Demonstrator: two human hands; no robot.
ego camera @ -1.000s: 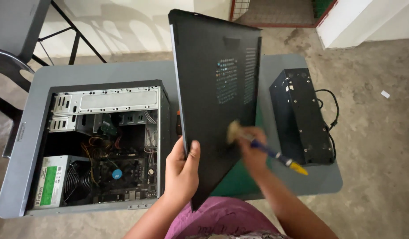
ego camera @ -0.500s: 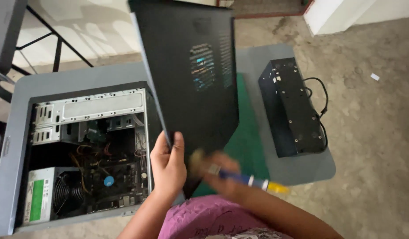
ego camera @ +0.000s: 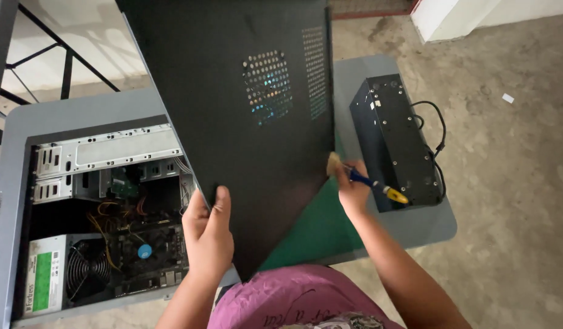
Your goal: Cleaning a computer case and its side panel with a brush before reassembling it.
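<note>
My left hand (ego camera: 207, 234) grips the lower edge of a large black computer side panel (ego camera: 245, 116), which stands tilted up over the table. The panel has round and rectangular patches of vent holes. My right hand (ego camera: 353, 186) holds a small paintbrush (ego camera: 367, 181) with a blue and yellow handle; its pale bristles touch the panel's right edge. Below the panel lies a green mat (ego camera: 321, 228). The panel hides part of the table and the mat.
An open computer case (ego camera: 105, 213) lies on the grey table (ego camera: 62, 113) at the left, showing a fan, wires and a power supply. A black box (ego camera: 394, 137) with a cable sits at the table's right. Concrete floor lies beyond; a metal frame stands at upper left.
The panel has shifted and now fills more of the view. My right hand with the brush has moved from the panel's lower part up to its right edge.
</note>
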